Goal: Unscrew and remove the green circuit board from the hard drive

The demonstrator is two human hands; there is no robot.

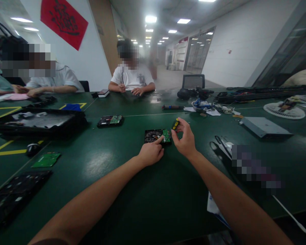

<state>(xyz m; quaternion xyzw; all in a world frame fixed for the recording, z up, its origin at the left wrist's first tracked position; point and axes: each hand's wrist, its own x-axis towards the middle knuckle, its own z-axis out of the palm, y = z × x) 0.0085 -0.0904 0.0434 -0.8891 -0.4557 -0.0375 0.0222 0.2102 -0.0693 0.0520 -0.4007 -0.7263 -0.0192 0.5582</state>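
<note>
A hard drive [153, 135] with a green circuit board on its right part lies on the green table [112, 190]. My left hand [151, 153] is at its front edge, the index finger stretched onto the circuit board and the other fingers curled. At the drive's right side, my right hand [185, 139] has its fingers closed round a yellow and black screwdriver handle [175, 125]. The screwdriver's tip is too small to make out.
Another drive [110, 121] lies to the left, near a black tray [40, 120]. A green board [46, 160] and a mouse [33, 149] are further left. At right stands a grey metal box [265, 127]. A person [132, 76] sits across the table.
</note>
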